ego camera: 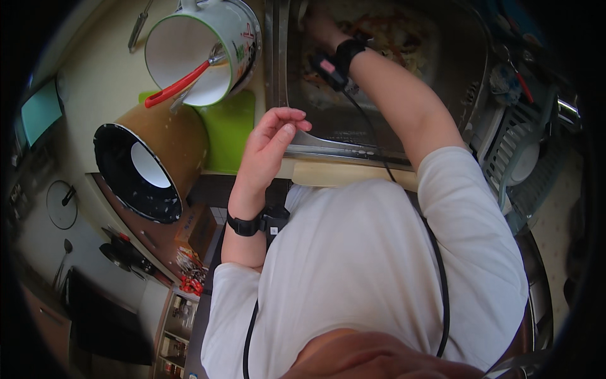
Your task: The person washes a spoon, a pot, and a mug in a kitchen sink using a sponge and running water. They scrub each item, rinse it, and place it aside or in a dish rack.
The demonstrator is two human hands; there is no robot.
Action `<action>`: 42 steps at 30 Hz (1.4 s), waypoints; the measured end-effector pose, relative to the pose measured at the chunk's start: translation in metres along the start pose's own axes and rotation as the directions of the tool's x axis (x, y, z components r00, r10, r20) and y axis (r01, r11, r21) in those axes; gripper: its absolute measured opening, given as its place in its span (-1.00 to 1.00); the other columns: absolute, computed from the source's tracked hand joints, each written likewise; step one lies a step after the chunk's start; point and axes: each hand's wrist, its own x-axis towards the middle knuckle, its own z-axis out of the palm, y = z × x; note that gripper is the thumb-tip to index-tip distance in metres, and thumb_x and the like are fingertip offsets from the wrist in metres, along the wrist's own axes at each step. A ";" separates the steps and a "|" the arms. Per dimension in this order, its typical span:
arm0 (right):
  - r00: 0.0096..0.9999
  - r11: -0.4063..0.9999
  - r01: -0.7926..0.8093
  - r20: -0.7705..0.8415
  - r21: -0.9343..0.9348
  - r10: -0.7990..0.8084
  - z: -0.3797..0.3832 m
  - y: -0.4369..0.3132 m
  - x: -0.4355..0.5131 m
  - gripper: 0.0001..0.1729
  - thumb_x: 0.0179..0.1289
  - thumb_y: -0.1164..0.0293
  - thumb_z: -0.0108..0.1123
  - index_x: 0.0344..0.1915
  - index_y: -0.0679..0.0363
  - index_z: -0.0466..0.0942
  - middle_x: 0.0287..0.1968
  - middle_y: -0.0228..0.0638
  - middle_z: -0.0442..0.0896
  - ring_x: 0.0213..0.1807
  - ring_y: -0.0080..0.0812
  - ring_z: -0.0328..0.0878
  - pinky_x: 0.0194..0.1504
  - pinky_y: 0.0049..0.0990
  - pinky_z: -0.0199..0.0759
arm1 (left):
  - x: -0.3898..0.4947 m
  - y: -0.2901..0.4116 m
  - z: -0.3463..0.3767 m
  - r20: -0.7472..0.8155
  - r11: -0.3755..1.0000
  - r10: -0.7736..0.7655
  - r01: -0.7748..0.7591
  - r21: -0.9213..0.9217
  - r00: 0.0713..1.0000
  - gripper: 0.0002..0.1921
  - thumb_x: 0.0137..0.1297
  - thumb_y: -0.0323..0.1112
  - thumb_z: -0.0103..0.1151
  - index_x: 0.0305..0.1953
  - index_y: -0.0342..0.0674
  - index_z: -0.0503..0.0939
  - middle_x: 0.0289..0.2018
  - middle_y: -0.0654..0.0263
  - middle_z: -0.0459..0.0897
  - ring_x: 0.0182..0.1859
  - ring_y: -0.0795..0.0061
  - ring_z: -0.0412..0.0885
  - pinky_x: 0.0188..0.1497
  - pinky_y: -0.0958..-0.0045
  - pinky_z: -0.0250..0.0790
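Observation:
My left hand (277,137) hovers by the near left corner of the metal sink (322,142), fingers loosely curled and holding nothing. Down inside the sink, my right hand (324,31) is dim and blurred near the far left side. What its fingers touch or hold is hidden in the shade. Pale, orange and dark food pieces (395,40) lie spread over the sink's bottom beside it. Left of the sink, a white enamel pot (182,42) with a green rim lies tipped towards me. A red-handled utensil (177,85) rests across its mouth.
A tan pot (165,128) with a dark inside lies on its side, partly over a green cutting board (232,132). At the right stands a grey dish rack (509,142) holding a white dish (525,156). A black cable (367,116) runs from my right wrist over the sink's edge.

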 end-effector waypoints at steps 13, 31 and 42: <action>0.073 0.962 0.018 0.959 0.272 -0.272 -0.115 -0.046 -0.135 -0.81 0.00 0.54 0.08 -0.38 0.34 0.61 -0.25 -0.02 0.62 -0.18 -0.07 0.56 -0.19 -0.27 0.44 | 0.003 -0.001 0.003 -0.021 0.996 -0.040 0.038 -0.084 0.999 -0.77 0.32 -0.39 -0.08 -0.05 -0.33 0.42 -0.18 0.25 0.55 -0.06 0.52 0.47 0.07 0.50 0.24; 0.783 0.865 -0.498 0.461 0.060 0.418 -0.015 -0.004 -0.007 -0.79 0.09 0.43 0.03 -0.35 0.25 0.60 -0.33 -0.01 0.61 -0.29 -0.09 0.59 -0.27 -0.24 0.49 | -0.005 0.000 -0.007 -0.058 0.998 -0.055 0.055 -0.004 0.997 -0.75 0.33 -0.34 -0.08 -0.06 -0.35 0.42 -0.17 0.22 0.55 -0.03 0.45 0.50 0.14 0.38 0.26; 0.404 0.928 0.228 0.839 0.294 -0.365 -0.130 -0.025 -0.149 -0.89 0.01 0.51 0.12 -0.42 0.22 0.58 -0.31 -0.15 0.61 -0.20 -0.15 0.58 -0.22 -0.25 0.47 | 0.004 0.004 -0.002 0.029 0.999 -0.014 0.015 -0.042 0.999 -0.74 0.33 -0.33 -0.07 -0.05 -0.35 0.42 -0.17 0.24 0.54 -0.03 0.46 0.49 0.13 0.39 0.26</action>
